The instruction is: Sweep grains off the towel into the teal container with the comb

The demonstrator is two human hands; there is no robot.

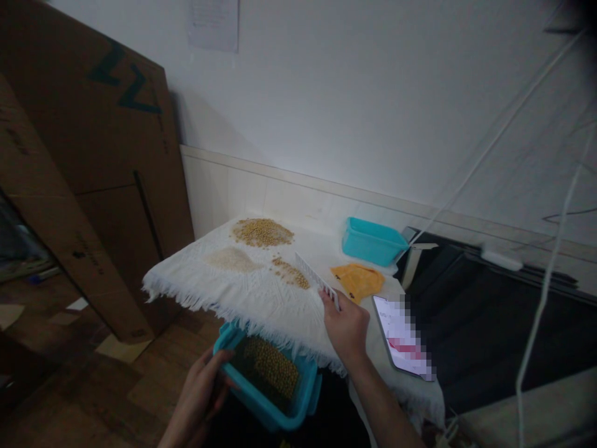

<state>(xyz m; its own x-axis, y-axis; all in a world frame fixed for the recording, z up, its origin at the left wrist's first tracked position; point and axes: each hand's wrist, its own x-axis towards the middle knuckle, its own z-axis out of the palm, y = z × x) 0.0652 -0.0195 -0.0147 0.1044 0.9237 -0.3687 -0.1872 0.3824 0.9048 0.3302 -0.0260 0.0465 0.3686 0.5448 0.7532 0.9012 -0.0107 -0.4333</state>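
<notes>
My left hand [201,387] grips the rim of a blue plastic box [261,407] at its left corner. The box is held tilted below the table's front edge, with many yellowish beans [275,367] inside. In my right hand [347,325] is a thin white comb [312,274], pinched at its near end and angled over the cloth. Just left of the comb lies a small streak of beans [291,274]. A larger heap of beans [262,232] sits farther back, and a pale pile of fine grains [233,259] lies at the left.
A white fringed cloth [275,311] covers the table. An empty-looking blue box [370,242], a yellow cloth [359,280] and a phone [403,339] occupy its right side. A tall cardboard box [112,155] stands at the left. White cables [543,292] hang at the right.
</notes>
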